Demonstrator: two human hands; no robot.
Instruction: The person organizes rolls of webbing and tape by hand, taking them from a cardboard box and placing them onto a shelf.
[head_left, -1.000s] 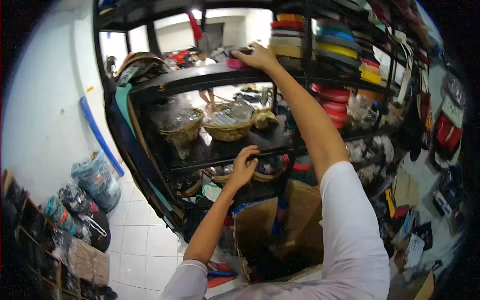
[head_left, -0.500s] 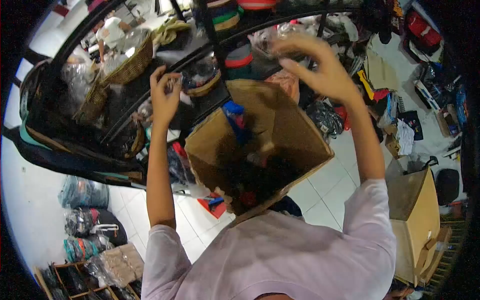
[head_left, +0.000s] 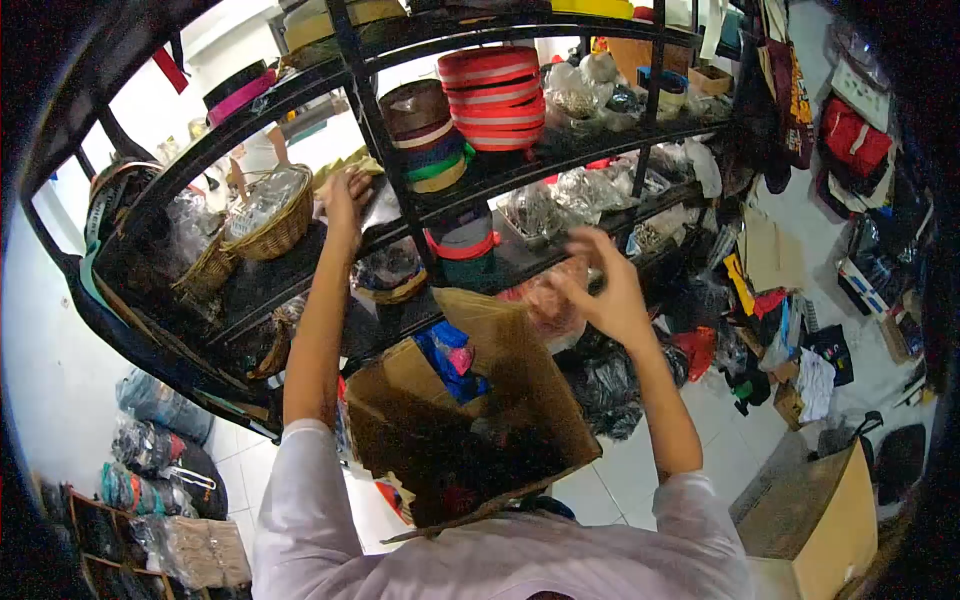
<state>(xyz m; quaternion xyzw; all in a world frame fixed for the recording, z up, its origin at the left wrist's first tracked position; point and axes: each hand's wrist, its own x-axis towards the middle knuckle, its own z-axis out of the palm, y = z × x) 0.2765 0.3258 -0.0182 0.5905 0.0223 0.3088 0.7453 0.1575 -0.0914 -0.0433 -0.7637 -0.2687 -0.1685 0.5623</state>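
My left hand [head_left: 345, 203] is raised to the middle shelf, fingers loosely bent and apart, right at an olive-coloured cloth [head_left: 352, 163]. A wicker basket [head_left: 270, 215] with clear plastic bags in it sits just to its left. In front of my chest is a cardboard box [head_left: 540, 375], its top open. A blue and pink piece [head_left: 450, 362] shows against its inner wall, while the bottom is dark. My right hand [head_left: 612, 300] hovers beyond the box, thumb and fingers spread with nothing between them. It overlaps a pinkish see-through plastic bag [head_left: 553, 305] in this view.
A black metal shelf rack [head_left: 520, 170] spans the view, carrying rolls of red striped webbing [head_left: 490, 95] and several bags. Black plastic bags [head_left: 610, 385] lie on the floor beyond the box. A larger carton [head_left: 835, 510] stands at right. Wrapped bundles [head_left: 165, 400] line the left wall.
The view has tilted up, showing more of the rack. My left hand has reached forward to the olive cloth. My right hand has come down beside the pinkish bag.
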